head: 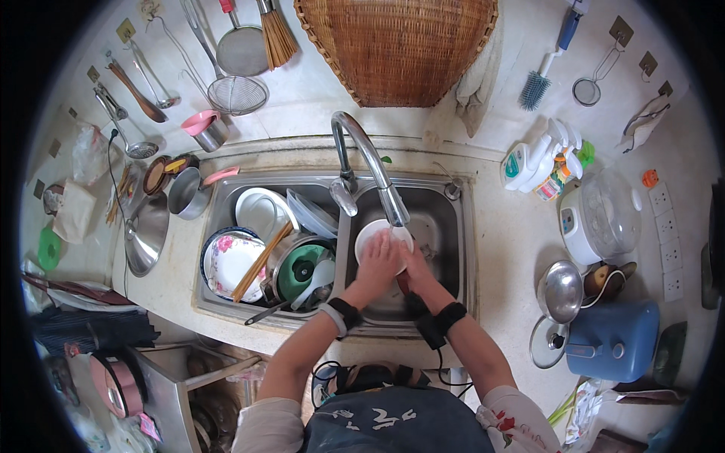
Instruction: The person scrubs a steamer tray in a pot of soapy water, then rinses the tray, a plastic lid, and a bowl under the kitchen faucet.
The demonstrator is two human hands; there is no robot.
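Observation:
In the right basin of a steel double sink [469, 255], a white bowl [367, 233] is under the chrome faucet [374, 153]. My left hand [380, 257] lies flat over the bowl's inside, its fingers blurred. My right hand [416, 265] grips the bowl at its right rim. Something dark red shows below the bowl, partly hidden by my hands. The left basin holds a flowered dish [229, 260], a white plate [257, 206], clear bowls [311, 215], wooden chopsticks [260, 263] and a pot with a green lid [294, 274] and ladles.
Left of the sink stand a saucepan [188, 195] and a steel lid [146, 235]. Spray bottles [532, 164], a steamer [595, 218], a steel bowl [561, 289] and a blue appliance [612, 342] are on the right. A woven basket [399, 51] and utensils hang behind.

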